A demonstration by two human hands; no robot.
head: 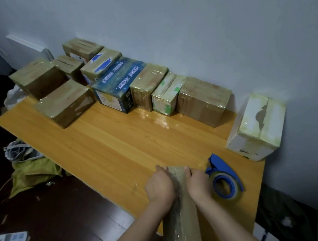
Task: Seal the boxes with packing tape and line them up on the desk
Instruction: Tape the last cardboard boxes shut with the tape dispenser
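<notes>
- My left hand (158, 187) and my right hand (198, 184) grasp the far end of a long taped box (180, 214) from either side, low in the middle of the frame.
- The box runs from the table (117, 146) down to the frame's bottom edge.
- A blue tape dispenser (225, 181) sits just right of my right hand.
- Sealed boxes (149, 85) line the wall across the upper frame; a white box (256, 127) stands apart at the right.

A pale blue-grey wall (222, 21) backs the orange wooden desk (117, 146) above dark glossy floor (65, 213).
</notes>
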